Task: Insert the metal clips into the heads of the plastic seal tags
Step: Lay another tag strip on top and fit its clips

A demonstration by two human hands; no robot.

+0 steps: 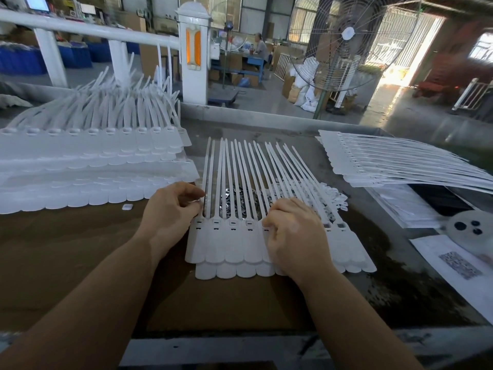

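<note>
- Right hand (293, 233) is resting knuckles-up on the row of seal tags (234, 244), its fingers curled down over the heads near the middle of the row; whether a clip is pinched beneath them cannot be told.
- Left hand (173, 209) is sitting at the row's left end, thumb and fingers drawn together at the leftmost tag's head (200, 222), seemingly pinching something small; the object itself is hidden.
- Tags are lying side by side on the worktop (80, 249), heads toward the person, straps (240, 172) running away and fanning slightly rightward. That long axis is pointing straight out from both hands.
- Metal clips (234, 193) are lying in a shiny heap under the straps, just beyond the heads, between the two hands and a little nearer the right.
- Heads between the hands are showing dark slots; judging by that, insertion is working along the row.
- Judgement: the next clip is calling for a short reach forward over the heads, then a push down into a slot.
- More tags are piled left (80, 156) and right (400, 161).
</note>
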